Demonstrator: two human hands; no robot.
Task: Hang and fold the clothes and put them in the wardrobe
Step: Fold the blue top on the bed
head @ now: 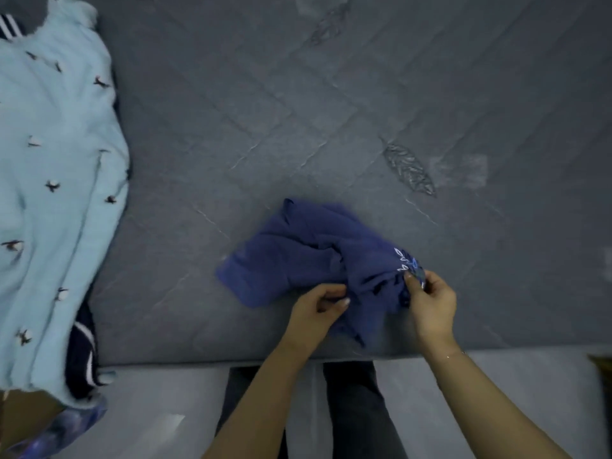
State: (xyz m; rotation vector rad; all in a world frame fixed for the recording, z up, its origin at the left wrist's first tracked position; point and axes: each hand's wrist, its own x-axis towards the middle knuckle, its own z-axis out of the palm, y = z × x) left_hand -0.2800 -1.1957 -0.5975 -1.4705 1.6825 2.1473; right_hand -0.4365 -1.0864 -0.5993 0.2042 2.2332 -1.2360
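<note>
Your left hand (319, 304) and right hand (430, 301) both pinch the crumpled blue garment (298, 256) lying between them on the bed (298, 111).

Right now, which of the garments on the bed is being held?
The dark blue garment, crumpled at the bed's near edge; both hands pinch it. The light blue patterned one lies untouched at left.

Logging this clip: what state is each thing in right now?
blue garment: crumpled on the bed, unfolded
left hand: grips the garment
right hand: pinches its printed edge
light blue garment: spread flat at left
bed: bears both garments
</note>
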